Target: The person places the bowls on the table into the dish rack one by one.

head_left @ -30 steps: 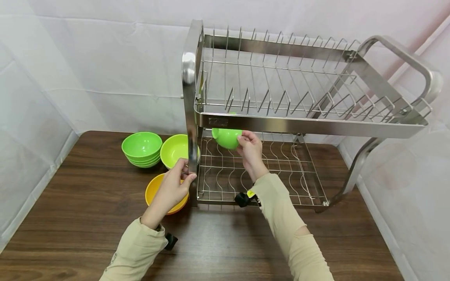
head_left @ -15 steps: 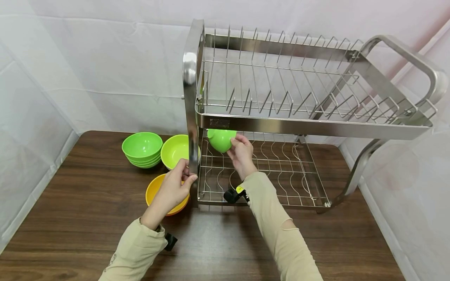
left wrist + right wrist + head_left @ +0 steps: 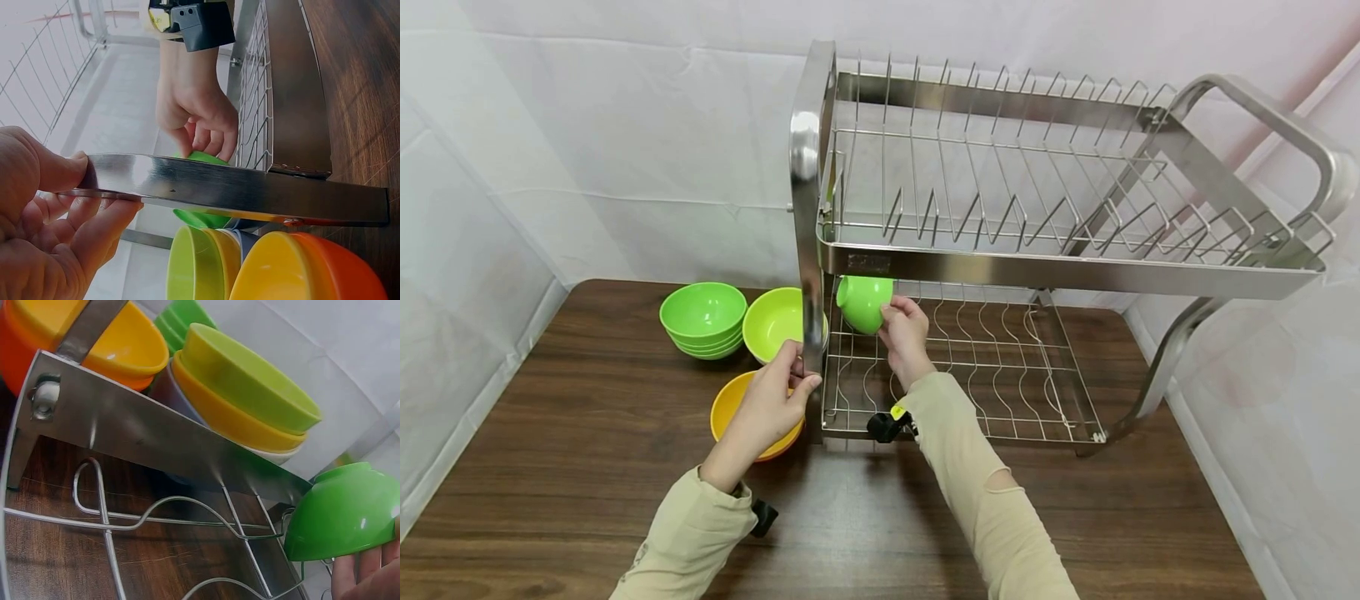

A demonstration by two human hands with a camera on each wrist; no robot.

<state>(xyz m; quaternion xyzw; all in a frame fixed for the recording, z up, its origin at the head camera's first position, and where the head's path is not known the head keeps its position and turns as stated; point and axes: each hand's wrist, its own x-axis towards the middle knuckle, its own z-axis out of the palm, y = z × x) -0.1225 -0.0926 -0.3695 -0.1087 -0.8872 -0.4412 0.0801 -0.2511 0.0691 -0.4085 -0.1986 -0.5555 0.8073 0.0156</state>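
A green bowl [image 3: 865, 303], tilted on its side, is pinched by my right hand [image 3: 907, 337] at the left end of the lower tier of a metal dish rack [image 3: 1000, 268]. In the right wrist view the green bowl [image 3: 347, 509] hangs close to the tier's side rail, its base turned toward the wall. Whether it touches the wires I cannot tell. My left hand [image 3: 772, 396] grips the rack's front left leg between thumb and fingers; in the left wrist view the leg [image 3: 206, 184] crosses in front of part of the green bowl.
Left of the rack on the wooden table [image 3: 587, 467] stand stacked green bowls [image 3: 703, 317], a stack topped by a lime bowl [image 3: 773, 321], and a yellow bowl [image 3: 730, 404] on an orange one. The rack's upper tier overhangs the lower one. White sheeting [image 3: 625, 150] surrounds the table.
My right hand has moved left and slightly down with the green bowl, which now tilts more onto its side near the rack's left end. My left hand stays on the leg.
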